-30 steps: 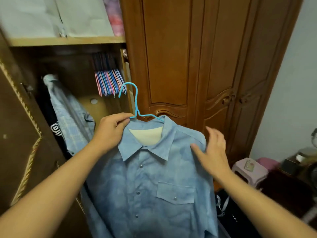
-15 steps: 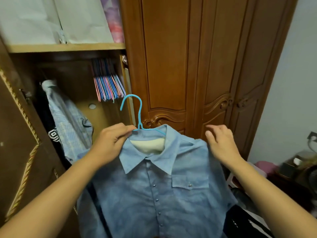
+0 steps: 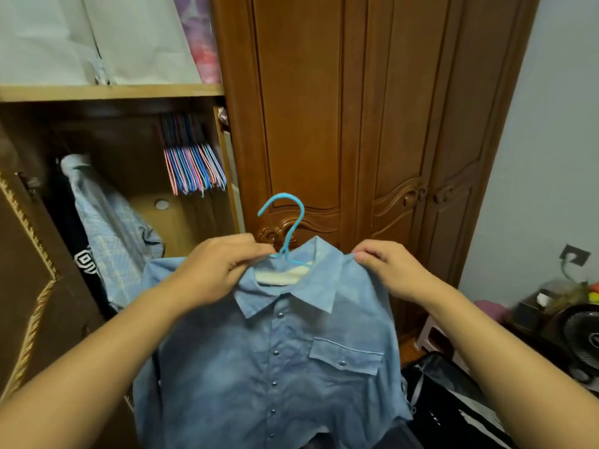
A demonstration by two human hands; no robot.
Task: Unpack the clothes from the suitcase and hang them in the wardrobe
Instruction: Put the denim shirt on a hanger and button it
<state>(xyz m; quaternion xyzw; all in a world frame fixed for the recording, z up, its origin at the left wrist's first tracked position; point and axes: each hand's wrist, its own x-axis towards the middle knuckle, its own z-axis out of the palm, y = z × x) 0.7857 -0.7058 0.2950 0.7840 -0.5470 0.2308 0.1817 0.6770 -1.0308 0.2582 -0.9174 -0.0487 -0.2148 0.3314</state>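
— Both hands are on the shirt, then? Start from the left.

— Left hand (image 3: 223,267) grips the blue shirt (image 3: 275,358) at its left shoulder, fingers curled round the cloth and the base of the blue hanger (image 3: 285,228) by the collar. Behind that arm the wardrobe (image 3: 107,92) stands open, its brown door (image 3: 35,286) swung out at the far left.

— What hangs inside?

— A pale checked shirt (image 3: 107,228) on the left side, with a dark garment (image 3: 77,247) bearing a white print just beside it. Further right a bunch of spare hangers (image 3: 191,170), pink and blue, dangles under the shelf. White bags (image 3: 97,37) sit above that shelf.

— And the blue shirt itself?

— Held up in front of the closed wardrobe doors (image 3: 356,124), outside the open compartment, buttoned, collar spread, hook upright above it and caught on nothing.

— The other hand?

— Right hand (image 3: 385,267) pinches the shirt's right shoulder between thumb and curled fingers. Lower right, a dark open suitcase (image 3: 453,409) lies on the floor, near a pale stool (image 3: 431,332) and a black fan (image 3: 583,338).
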